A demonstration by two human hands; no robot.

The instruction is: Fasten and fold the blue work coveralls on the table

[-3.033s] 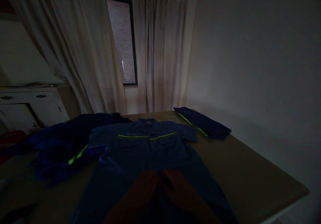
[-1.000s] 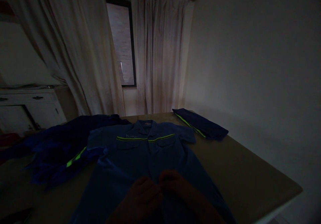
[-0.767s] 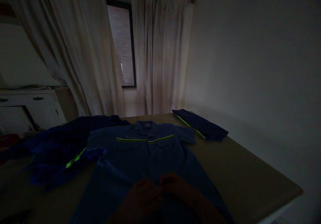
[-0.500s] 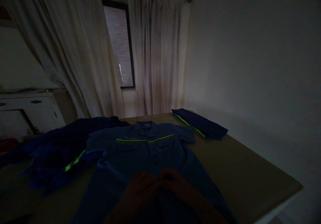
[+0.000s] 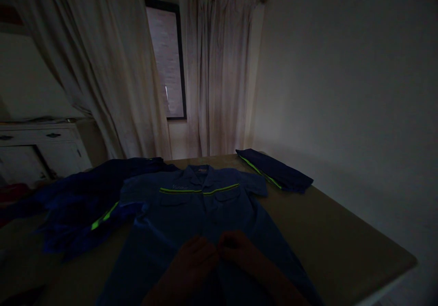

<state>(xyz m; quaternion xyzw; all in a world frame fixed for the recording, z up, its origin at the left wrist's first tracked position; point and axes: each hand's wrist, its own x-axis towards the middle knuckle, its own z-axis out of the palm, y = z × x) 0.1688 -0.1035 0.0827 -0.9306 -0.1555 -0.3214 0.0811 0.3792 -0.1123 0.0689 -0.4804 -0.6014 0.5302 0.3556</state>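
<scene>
A blue work shirt (image 5: 201, 210) with a yellow-green reflective stripe across the chest lies spread flat, front up, on the table (image 5: 335, 242). My left hand (image 5: 193, 260) and my right hand (image 5: 239, 251) meet at the shirt's front placket, below the chest pockets. Both hands have their fingers curled and pinched on the shirt's front edge. The room is very dark, so what sits between the fingertips is hard to make out.
A heap of blue garments (image 5: 78, 201) with a reflective stripe lies to the left of the shirt. A folded blue garment (image 5: 273, 171) rests at the table's far right. Behind are curtains (image 5: 219, 68), a window (image 5: 169, 59) and a white cabinet (image 5: 37, 146).
Three seconds ago my hands lay lower on the shirt with fingers flatter. They have since curled and moved slightly up the placket; in the last second they barely shift.
</scene>
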